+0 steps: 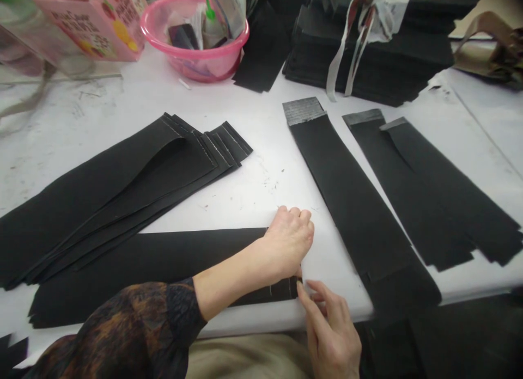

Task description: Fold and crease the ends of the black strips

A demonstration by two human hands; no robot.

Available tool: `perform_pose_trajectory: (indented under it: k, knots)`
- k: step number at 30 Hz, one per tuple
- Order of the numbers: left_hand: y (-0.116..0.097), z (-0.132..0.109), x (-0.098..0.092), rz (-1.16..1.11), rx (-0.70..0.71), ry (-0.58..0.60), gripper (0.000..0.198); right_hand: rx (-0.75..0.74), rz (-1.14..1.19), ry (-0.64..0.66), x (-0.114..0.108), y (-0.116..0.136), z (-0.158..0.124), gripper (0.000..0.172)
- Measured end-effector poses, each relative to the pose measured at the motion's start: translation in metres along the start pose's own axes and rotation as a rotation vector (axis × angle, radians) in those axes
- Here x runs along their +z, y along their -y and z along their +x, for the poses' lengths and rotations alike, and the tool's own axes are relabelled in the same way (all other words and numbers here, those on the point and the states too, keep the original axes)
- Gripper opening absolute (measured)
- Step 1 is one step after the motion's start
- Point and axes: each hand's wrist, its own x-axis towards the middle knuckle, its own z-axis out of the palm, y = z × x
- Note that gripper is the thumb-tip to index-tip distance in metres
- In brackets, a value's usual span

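Observation:
A long black strip of sheet material (pixel 163 259) lies across the table in front of me, with pale lines marked near its right end. My left hand (pixel 290 240) is closed in a fist over that end, and whatever its curled fingers hold is hidden. At the strip's right end corner, my right hand (pixel 333 327) has its thumb and fingers pinched on the edge. Up and to the left is a fanned stack of similar black strips (pixel 122 172) with pale lines across their ends; the top one curls up.
More black strips (pixel 351 188) with grey ends lie to the right. Behind stand a pink basin (pixel 192 60) holding bottles and small items, a pink printed box (pixel 93 25), and a tall pile of black pieces (pixel 368 68) with a pale ribbon. The table's front edge is close to me.

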Motion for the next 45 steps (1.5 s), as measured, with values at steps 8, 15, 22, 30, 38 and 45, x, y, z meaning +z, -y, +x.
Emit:
perform_pose_trajectory:
  k: [8,15,22,30,38,45]
  knots:
    - [0.012,0.011,-0.021,-0.078,0.037,0.182,0.042,0.019,-0.017,0.010,0.003,-0.002,-0.002,0.036]
    - [0.012,0.016,-0.019,-0.063,0.016,0.201,0.060,0.031,-0.006,0.016,0.004,-0.003,-0.004,0.038]
    - [0.010,0.016,-0.019,-0.075,0.010,0.203,0.051,0.031,0.012,0.022,0.005,-0.005,-0.004,0.037]
    - [0.018,0.025,-0.043,-0.100,0.022,0.389,0.017,0.022,-0.007,0.034,0.002,-0.005,-0.005,0.038]
    - [0.022,0.033,-0.052,-0.119,0.019,0.447,0.013,0.000,-0.015,0.050,0.003,-0.009,-0.005,0.039]
    - [0.049,0.032,-0.035,-0.225,0.152,0.351,0.022,-0.049,-0.034,0.015,0.006,-0.013,-0.007,0.038]
